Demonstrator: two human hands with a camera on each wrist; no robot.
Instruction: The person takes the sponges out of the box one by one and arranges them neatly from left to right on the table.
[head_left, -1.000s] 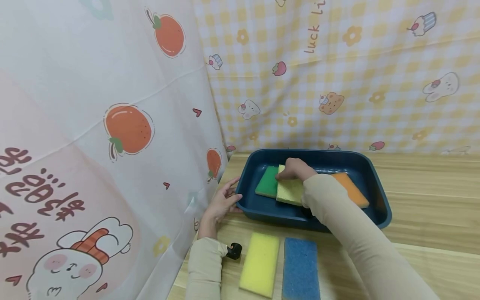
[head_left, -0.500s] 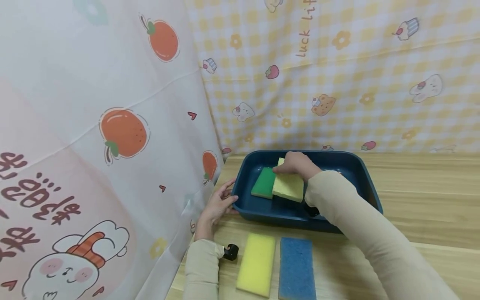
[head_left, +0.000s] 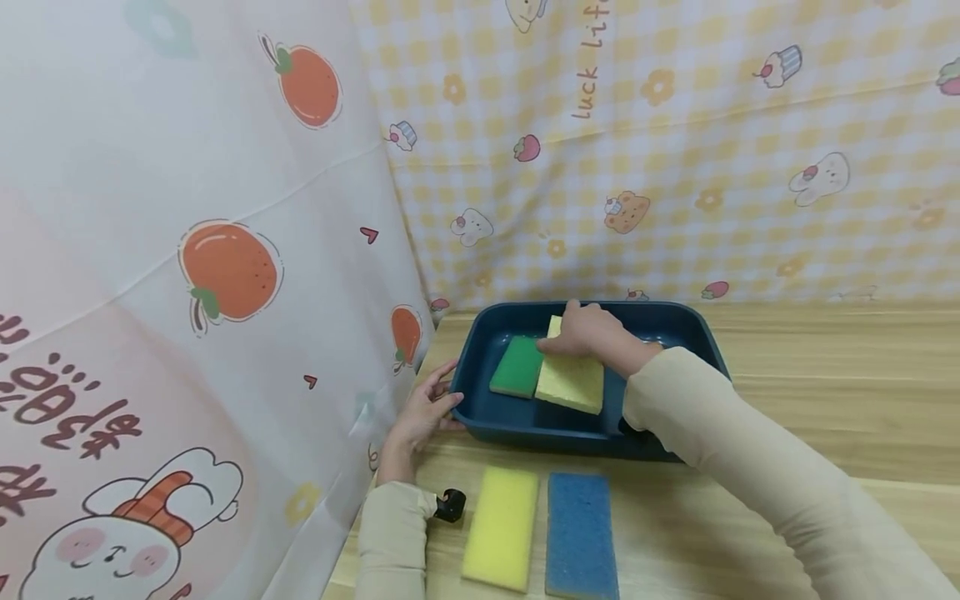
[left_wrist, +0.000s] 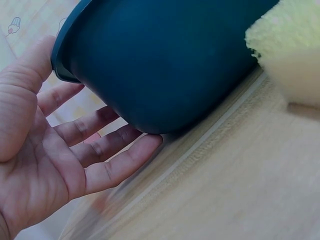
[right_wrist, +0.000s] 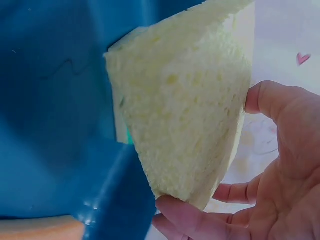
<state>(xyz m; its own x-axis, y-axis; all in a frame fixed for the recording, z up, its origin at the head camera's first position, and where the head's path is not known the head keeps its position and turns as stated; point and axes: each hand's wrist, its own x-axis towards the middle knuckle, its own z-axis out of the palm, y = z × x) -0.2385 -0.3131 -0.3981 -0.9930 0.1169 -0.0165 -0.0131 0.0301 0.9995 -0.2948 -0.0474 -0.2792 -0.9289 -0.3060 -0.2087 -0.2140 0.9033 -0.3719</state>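
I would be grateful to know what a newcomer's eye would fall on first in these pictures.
Probably the pale yellow sponge that the right hand holds at the dark blue tray, just right of a green sponge lying inside. Next might come the bright yellow sponge and blue sponge, side by side on the table in front of the tray, and the big orange fruit prints on the cloth at left.

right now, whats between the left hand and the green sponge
In the head view, the blue tub separates the left hand from the green sponge: its end wall, then a bare strip of floor.
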